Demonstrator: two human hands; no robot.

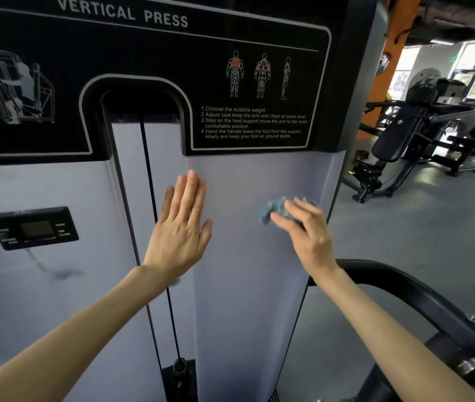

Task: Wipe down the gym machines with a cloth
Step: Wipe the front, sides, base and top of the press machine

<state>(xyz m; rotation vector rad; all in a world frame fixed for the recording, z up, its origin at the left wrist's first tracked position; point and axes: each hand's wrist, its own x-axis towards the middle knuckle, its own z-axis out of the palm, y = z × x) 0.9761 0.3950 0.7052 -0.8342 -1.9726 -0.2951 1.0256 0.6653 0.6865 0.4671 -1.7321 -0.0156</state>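
Left hand (179, 227) flat on the pale grey metal machine shroud (230, 175), right hand (308, 236) gripping a crumpled blue patterned cloth (275, 208).
Left fingers lie straight and together, just right of the thin black cable (148, 169). The cloth is held against the shroud near its right edge; beyond that edge is open grey floor (410, 233), with a curved black bar (404, 282) under the right forearm.

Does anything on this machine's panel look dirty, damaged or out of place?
Yes. A dark smudge marks the pale panel below the small display, left of the cable. It stands out as a blurred stain on an even surface. The cloth in the right hand is on the cable's other side.
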